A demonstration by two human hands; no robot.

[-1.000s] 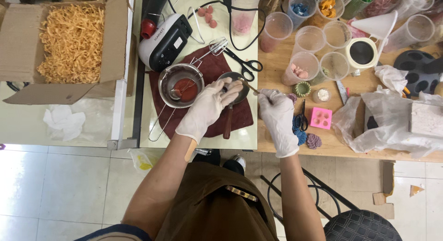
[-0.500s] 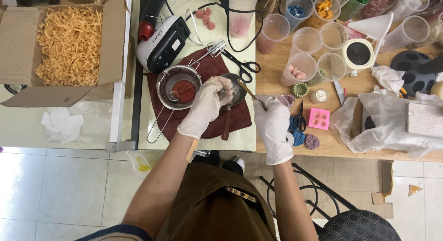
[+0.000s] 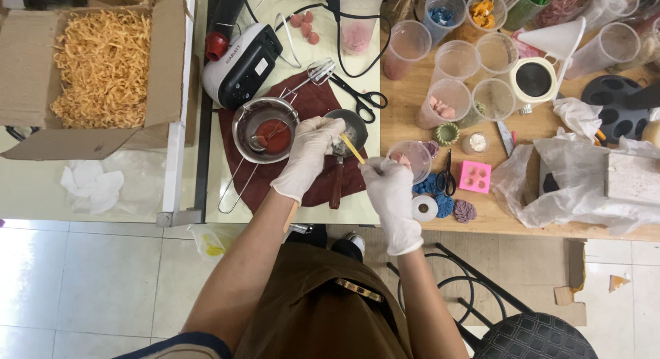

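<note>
A small dark pan [image 3: 352, 127] with a wooden handle [image 3: 335, 186] lies on a dark red cloth [image 3: 315, 101]. My left hand [image 3: 309, 156], in a white glove, curls its fingers over the pan's left rim. My right hand [image 3: 388, 187], also gloved, pinches a thin yellow stick [image 3: 354, 150] whose far tip reaches into the pan. Left of the pan stands a metal sieve bowl [image 3: 242, 125] holding red liquid and a spoon.
A hand mixer [image 3: 240, 67] and black scissors [image 3: 361, 98] lie behind the cloth. Several plastic cups [image 3: 447, 56], a pink mould [image 3: 474, 177], a tape roll [image 3: 424, 208] and plastic bags [image 3: 570, 187] crowd the wooden table. A cardboard box [image 3: 168, 63] of yellow shreds sits left.
My right hand came in from the table's front edge toward the pan and now holds the yellow stick in it. My left hand stayed at the pan.
</note>
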